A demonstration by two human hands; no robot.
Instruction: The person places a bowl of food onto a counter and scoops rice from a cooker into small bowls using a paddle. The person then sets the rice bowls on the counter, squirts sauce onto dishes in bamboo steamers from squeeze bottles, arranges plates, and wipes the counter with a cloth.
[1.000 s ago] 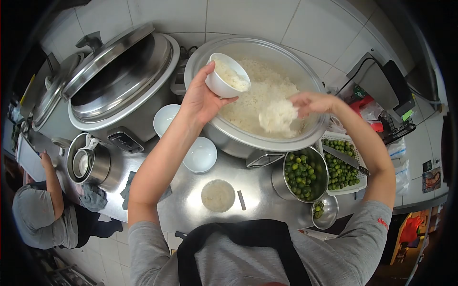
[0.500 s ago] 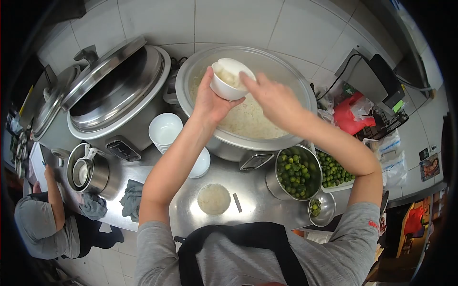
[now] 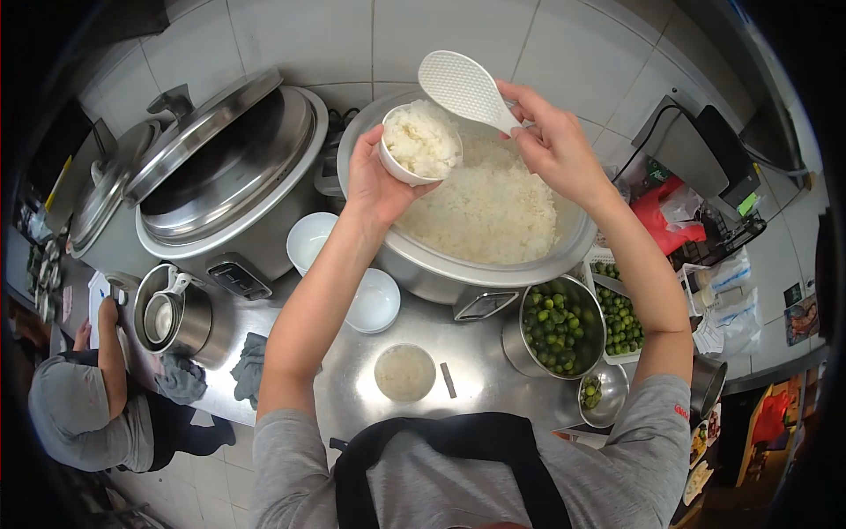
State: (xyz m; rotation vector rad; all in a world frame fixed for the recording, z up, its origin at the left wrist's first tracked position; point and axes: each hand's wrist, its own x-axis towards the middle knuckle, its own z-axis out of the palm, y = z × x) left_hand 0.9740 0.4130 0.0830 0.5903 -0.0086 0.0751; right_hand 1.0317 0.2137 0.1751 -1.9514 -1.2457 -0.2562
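My left hand (image 3: 381, 185) is wrapped round a small white bowl (image 3: 401, 170), tilted a little and heaped with cooked rice (image 3: 425, 141). In my right hand (image 3: 557, 141) is the handle of a white rice paddle (image 3: 465, 86). Its dimpled blade is raised beside the bowl's upper right, apart from the rice. Both hands are above a large open rice cooker (image 3: 577, 247), which holds more rice (image 3: 502, 216).
White bowls (image 3: 373, 301) stand below my left forearm. Left are a lidded cooker (image 3: 238, 207), a metal pot (image 3: 198, 322) with measuring cups and grey cloths (image 3: 251, 366). Right are a pot of green citrus (image 3: 555, 326) and a small metal bowl (image 3: 612, 406). A person (image 3: 79, 406) works at far left.
My right hand has moved right, away from the bowl, lifting the paddle, whose blade now shows its face. The bowl now looks heaped with rice. The view has shifted slightly.
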